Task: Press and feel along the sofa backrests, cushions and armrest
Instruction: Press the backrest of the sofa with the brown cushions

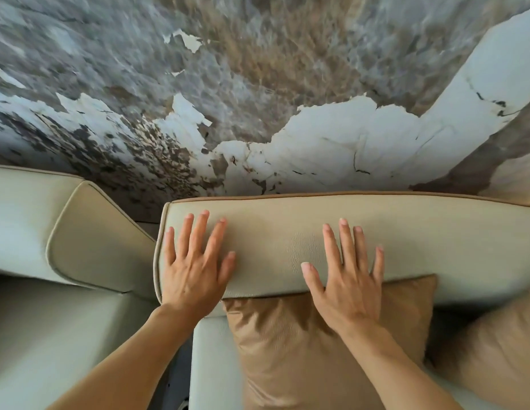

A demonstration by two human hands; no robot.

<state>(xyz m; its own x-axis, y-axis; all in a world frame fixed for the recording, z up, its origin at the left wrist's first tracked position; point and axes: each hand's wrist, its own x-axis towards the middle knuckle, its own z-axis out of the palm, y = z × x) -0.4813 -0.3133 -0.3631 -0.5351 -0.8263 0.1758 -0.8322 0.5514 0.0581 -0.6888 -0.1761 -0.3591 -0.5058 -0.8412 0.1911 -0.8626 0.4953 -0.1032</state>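
Where fingers spread, backrest (405,232) beneath left hand (192,267), right hand (346,285).

The backrest (376,232) is looking like pale leather with a fine, soft grain, the brown cushion (287,350) is looking smooth and a bit shiny, and the wall (257,69) is looking like glossy, veined stone.

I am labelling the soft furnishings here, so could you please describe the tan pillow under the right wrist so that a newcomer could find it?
Start at the long cream sofa backrest where both hands lie flat. Directly below its front edge, under the right hand, a tan throw pillow leans against it. A second tan pillow sits farther right, but only this one lies under the wrist.
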